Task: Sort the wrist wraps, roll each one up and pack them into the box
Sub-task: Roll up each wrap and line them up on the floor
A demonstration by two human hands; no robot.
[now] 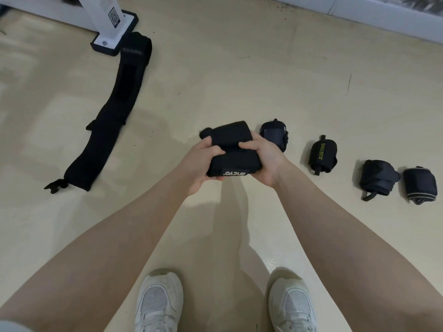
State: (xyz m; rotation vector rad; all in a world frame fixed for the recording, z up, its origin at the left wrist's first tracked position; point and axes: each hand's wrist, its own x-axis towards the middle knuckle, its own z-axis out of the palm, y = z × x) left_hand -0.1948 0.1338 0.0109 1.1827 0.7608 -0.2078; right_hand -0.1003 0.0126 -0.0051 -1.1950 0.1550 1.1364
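A black wrist wrap (232, 149) with a white logo is partly rolled and held above the floor at the centre of the view. My left hand (201, 164) grips its left end, thumb on top. My right hand (262, 159) grips its right end, fingers curled over the roll. Several rolled black wraps lie in a row to the right: one next to my right hand (274, 135), one with yellow lettering (323, 155), one dark (377, 177) and one with a grey edge (419, 185). A long unrolled black wrap (112, 111) lies flat at the left.
A white post on a black-edged base (115, 32) stands at the top left, touching the far end of the long wrap. A white wall skirting (359, 13) runs along the top right. My two white shoes (159, 300) are at the bottom. No box is in view.
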